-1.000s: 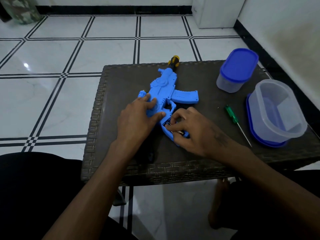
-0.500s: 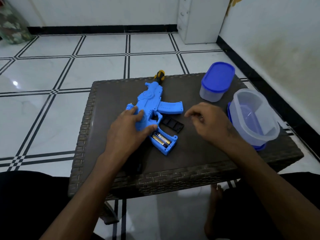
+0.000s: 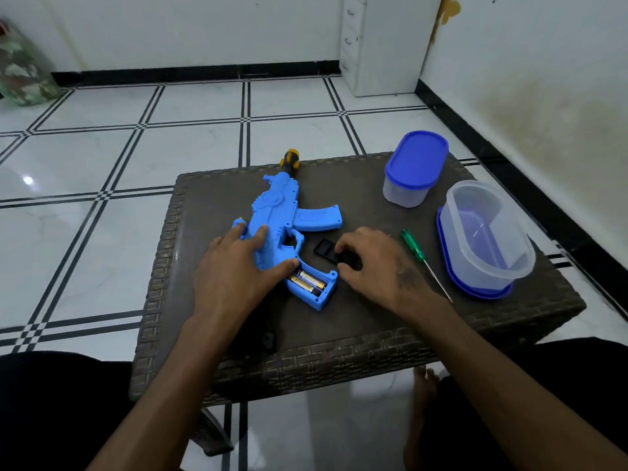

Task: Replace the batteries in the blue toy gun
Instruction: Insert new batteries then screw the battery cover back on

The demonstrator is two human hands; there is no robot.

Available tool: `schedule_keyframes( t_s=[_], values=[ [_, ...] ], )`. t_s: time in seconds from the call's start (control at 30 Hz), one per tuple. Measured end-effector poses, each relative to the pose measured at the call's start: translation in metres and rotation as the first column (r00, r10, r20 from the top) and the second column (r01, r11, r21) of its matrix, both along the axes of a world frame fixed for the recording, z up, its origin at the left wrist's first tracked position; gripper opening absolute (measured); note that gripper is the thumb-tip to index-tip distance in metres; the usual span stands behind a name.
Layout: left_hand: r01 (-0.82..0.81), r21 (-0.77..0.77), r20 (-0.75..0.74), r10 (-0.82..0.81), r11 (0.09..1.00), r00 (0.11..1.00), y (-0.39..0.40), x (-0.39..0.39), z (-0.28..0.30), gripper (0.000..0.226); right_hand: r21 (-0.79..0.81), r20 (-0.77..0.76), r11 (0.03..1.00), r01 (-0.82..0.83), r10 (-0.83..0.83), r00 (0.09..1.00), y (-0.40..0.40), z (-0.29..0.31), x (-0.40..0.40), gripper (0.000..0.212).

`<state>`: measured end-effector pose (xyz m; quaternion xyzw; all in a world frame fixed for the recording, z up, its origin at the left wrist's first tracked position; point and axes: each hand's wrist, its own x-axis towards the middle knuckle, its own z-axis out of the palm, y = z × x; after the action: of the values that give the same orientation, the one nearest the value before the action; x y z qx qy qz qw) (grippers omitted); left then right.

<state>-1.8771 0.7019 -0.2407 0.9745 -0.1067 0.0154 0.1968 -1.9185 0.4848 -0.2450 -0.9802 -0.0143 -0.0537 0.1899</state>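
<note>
The blue toy gun (image 3: 277, 229) lies flat on the dark woven table (image 3: 339, 334), near the middle. Its handle points toward the person, and the little door is off, so two batteries (image 3: 307, 280) show inside the handle, side by side.

The toy looks like hard, hollow plastic. I think it is light and stiff, and a bit smooth, so it could slide on the table when someone pushes on it. The fat middle part looks like the best place to hold it down. The batteries are small and round and could roll away once they are out.

The left hand (image 3: 234, 270) lies flat on the gun with its fingers (image 3: 253, 234) spread open. It presses on the body and grips nothing. The thumb tip sits right at the top edge of the open battery space.

The right hand (image 3: 370, 263) is just beside the handle. Its fingers are curled down over a small black cover (image 3: 324, 248) on the table and touch it. I cannot tell if they have really pinched it yet.

A green screwdriver (image 3: 418, 254) lies near the right hand, and two plastic tubs sit farther right.
</note>
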Motion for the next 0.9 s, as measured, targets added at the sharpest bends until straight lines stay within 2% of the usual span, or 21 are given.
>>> schedule_keyframes(
  t_s=[0.13, 0.23, 0.3, 0.53, 0.67, 0.77, 0.9],
  values=[
    [-0.013, 0.013, 0.017, 0.013, 1.0, 1.0, -0.005, 0.001, 0.002, 0.082, 0.299, -0.007, 0.943, 0.146, -0.151, 0.989, -0.002, 0.007, -0.003, 0.026],
    [-0.018, 0.019, 0.011, 0.018, 1.0, 1.0, -0.007, 0.003, 0.002, 0.081, 0.395, -0.011, 0.905, 0.16, -0.169, 0.985, -0.005, 0.008, -0.004, 0.028],
    [-0.013, 0.029, 0.006, 0.013, 0.999, 1.0, -0.008, 0.003, 0.001, 0.081, 0.381, -0.033, 0.911, 0.156, -0.155, 0.987, -0.005, 0.006, -0.007, 0.029],
    [0.013, 0.033, -0.036, -0.011, 0.999, 0.999, -0.004, 0.005, 0.002, 0.084, 0.14, -0.007, 0.983, 0.117, -0.117, 0.993, -0.009, -0.003, -0.011, 0.022],
    [0.065, -0.016, -0.12, -0.066, 0.998, 0.991, 0.003, 0.008, 0.003, 0.086, 0.055, -0.034, 0.996, 0.067, -0.065, 0.997, -0.011, -0.003, -0.015, 0.035],
    [0.077, -0.052, -0.174, -0.085, 0.996, 0.981, 0.009, 0.014, 0.001, 0.088, 0.091, 0.014, 0.994, 0.06, -0.061, 0.998, -0.014, -0.003, -0.017, 0.032],
    [0.068, -0.093, -0.192, -0.085, 0.993, 0.978, 0.01, 0.017, 0.0, 0.089, 0.282, 0.095, 0.959, 0.037, -0.066, 0.993, -0.008, 0.006, -0.023, 0.029]
  ],
)
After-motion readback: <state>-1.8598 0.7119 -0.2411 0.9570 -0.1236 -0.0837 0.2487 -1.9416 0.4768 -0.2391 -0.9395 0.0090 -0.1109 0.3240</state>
